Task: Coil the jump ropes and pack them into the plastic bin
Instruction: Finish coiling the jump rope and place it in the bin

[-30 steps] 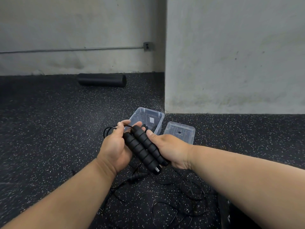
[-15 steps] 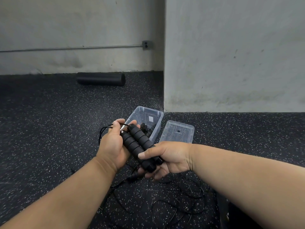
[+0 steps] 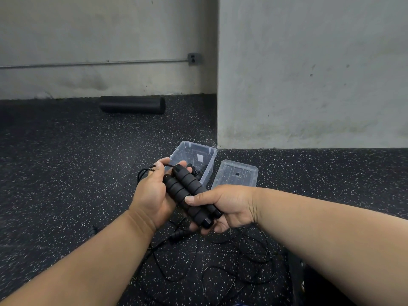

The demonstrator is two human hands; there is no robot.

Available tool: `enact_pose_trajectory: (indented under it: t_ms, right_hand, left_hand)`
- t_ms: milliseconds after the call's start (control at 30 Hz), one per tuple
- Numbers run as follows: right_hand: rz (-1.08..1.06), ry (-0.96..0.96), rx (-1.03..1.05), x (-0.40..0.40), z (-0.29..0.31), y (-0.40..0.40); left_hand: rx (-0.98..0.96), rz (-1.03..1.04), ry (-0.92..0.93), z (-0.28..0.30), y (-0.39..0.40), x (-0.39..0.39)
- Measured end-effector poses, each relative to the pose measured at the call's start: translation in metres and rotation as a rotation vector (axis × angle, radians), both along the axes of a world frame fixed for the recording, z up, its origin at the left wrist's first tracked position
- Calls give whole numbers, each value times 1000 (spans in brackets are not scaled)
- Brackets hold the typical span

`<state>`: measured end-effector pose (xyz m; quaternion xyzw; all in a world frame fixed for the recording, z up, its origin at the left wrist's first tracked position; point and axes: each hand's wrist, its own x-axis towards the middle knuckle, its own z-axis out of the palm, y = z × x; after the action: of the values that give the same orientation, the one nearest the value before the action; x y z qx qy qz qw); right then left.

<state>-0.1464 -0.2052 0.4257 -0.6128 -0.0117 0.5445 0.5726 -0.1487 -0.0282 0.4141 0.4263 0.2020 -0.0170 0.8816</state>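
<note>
The two ribbed foam jump-rope handles (image 3: pixel 189 192) lie side by side, held up between both hands above the floor and just in front of the clear plastic bin (image 3: pixel 208 151). The left hand (image 3: pixel 152 195) curls round their upper ends and also pinches a loop of thin black cord (image 3: pixel 144 172) that sticks out past its knuckles; the right hand (image 3: pixel 229 206) grips the lower ends, thumb laid across the top and fingers wrapped beneath. This rope looks gathered and nearly ready to go in, though how neatly its cord is coiled is hidden by the left hand. Inside the bin some dark shapes show behind the handles, probably rope already packed, but that is hard to make out. Much is left, I judge: loose rope (image 3: pixel 240 259) sprawls in tangles over the speckled rubber floor (image 3: pixel 66 173) beneath the forearms, with another handle (image 3: pixel 177 235) lying among it. The bin's lid (image 3: pixel 237 173) rests just right of the bin.
</note>
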Motion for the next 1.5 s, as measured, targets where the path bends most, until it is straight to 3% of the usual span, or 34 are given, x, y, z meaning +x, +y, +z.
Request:
enact_pose_trajectory:
  t_ms: [133,233,400,467,533,600,700,800,900,967,1067,1133,1233,1400,1433,1500]
  right_hand:
    - [-18,-17,-9,0,-1,1]
    - [33,-289,-138,9,4,-2]
    - [391,-1251,-848,32,22,-26]
    - [485,-1424,-1003,34,23,-34]
    - [544,-1513,-1050,34,25,-36]
    - [557,-1590,-1034,30,28,-31]
    - [574,-1744,-939,20,36,-20]
    - [560,-1895,-878,17,40,-16]
    - [262,-1796,-774,23,36,-24]
    - [-15,-1587,-680,27,35,-31]
    - [-268,-1128,-494,26,26,-31]
    - [-192,-723,-271,19,10,-23]
    - [91,-376,-25,-7,-22,-1]
    - [34,-218,137,-29,-25,21]
    - [14,-231,76,-24,-18,18]
    - [61,-445,-98,-8,-7,4]
  left_hand:
    - [20,-18,15,4,-2,-3]
    - [145,-97,67,6,4,-3]
    - [783,-344,287,9,23,-5]
    - [1113,-349,223,12,26,-9]
    - [1371,-359,7,16,25,-12]
    - [1360,-551,-114,20,18,-14]
    - [1293,-852,-72,11,7,-18]
    - [1292,-839,-43,1,0,-24]
    - [1273,-709,-88,6,-4,-22]
    - [1239,-627,-103,12,-6,-20]
    - [975,-611,-94,18,-7,-20]
    - [787,-586,-96,21,-8,-19]
    - [509,-502,-84,26,-8,-15]
    - [387,-451,-73,36,0,-9]
    - [400,-439,-68,36,6,-7]
    - [426,-424,-34,33,23,-2]
